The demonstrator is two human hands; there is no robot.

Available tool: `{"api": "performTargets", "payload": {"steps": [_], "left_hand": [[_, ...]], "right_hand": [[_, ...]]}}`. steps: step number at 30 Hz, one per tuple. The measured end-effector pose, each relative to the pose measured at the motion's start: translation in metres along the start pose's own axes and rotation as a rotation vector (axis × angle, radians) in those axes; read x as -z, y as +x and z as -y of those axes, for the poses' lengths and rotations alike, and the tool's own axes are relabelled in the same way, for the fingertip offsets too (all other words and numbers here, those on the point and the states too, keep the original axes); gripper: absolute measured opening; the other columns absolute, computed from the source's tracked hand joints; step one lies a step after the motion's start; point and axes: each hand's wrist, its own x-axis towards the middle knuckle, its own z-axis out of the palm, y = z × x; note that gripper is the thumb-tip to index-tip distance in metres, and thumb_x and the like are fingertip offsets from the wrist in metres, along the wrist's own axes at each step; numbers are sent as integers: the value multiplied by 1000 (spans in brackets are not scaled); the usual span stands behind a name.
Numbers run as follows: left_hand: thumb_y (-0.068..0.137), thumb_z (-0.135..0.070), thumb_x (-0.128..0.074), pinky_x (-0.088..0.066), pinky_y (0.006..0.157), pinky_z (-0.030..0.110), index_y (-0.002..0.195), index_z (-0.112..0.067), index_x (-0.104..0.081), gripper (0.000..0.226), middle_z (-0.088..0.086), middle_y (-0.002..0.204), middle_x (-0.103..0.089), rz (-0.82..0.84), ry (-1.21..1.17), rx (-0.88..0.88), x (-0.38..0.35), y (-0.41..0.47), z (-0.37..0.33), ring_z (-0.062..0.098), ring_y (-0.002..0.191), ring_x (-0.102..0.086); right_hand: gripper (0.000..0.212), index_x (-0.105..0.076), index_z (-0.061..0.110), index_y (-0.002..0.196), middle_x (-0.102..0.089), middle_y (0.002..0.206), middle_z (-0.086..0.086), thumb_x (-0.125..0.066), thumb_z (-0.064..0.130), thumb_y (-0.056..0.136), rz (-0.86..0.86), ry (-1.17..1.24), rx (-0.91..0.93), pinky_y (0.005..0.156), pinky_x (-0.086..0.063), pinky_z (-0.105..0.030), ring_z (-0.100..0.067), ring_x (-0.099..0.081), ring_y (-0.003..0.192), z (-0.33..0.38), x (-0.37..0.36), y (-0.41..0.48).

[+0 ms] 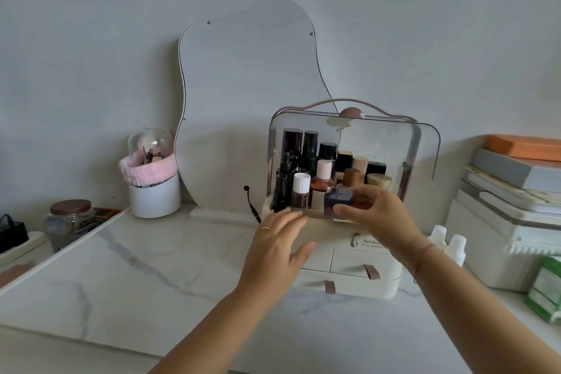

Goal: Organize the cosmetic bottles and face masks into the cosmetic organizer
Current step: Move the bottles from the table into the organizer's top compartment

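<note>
A cream cosmetic organizer (349, 288) with drawers stands on the marble table, its clear lid (394, 143) raised. Several cosmetic bottles (306, 167) stand in its top compartment. My right hand (376, 209) grips a small dark blue jar (337, 200) at the front of that compartment. My left hand (279, 240) hovers flat with fingers apart against the organizer's front left edge, holding nothing. Two white bottles (449, 243) stand on the table right of the organizer. A green packet (546, 288), possibly face masks, lies at the far right.
A wavy mirror (243, 100) leans on the wall behind the organizer. A white brush holder with a pink band (151, 185) stands left of it, and a glass jar (68, 222) farther left. White boxes and stacked books (516, 191) fill the right side.
</note>
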Motion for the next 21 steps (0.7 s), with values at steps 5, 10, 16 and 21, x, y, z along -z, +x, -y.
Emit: {"api": "performTargets", "payload": {"steps": [5,10,16,21], "left_hand": [[90,-37,-44,-11,115,25,134,-16,-45,48,-6,136,-47,-62,76,-43,-15,-5,9,8,134,-28],[93,-32,-44,-12,116,25,134,-19,-44,44,-9,137,-45,-95,12,-15,-20,-6,7,4,135,-27],[94,-32,-42,-10,116,25,136,-20,-43,44,-10,139,-43,-94,8,-10,-21,-7,7,2,136,-24],[94,-32,-41,-7,117,22,136,-20,-42,45,-9,139,-43,-75,8,-24,-20,-7,9,2,136,-24]], "right_hand": [[23,-66,21,96,-67,83,7,-76,26,76,69,-170,8,66,-53,-19,-9,-62,77,4,-12,15],[25,-66,21,95,-69,91,-4,-77,30,74,223,-268,-43,69,-51,-23,-12,-60,76,4,-11,30],[22,-65,21,93,-61,82,3,-71,37,80,329,-297,-92,62,-43,-18,-10,-54,73,4,-10,33],[31,-71,3,95,-63,80,-13,-64,32,86,331,-360,-98,58,-41,-24,-16,-50,68,0,-14,34]]}}
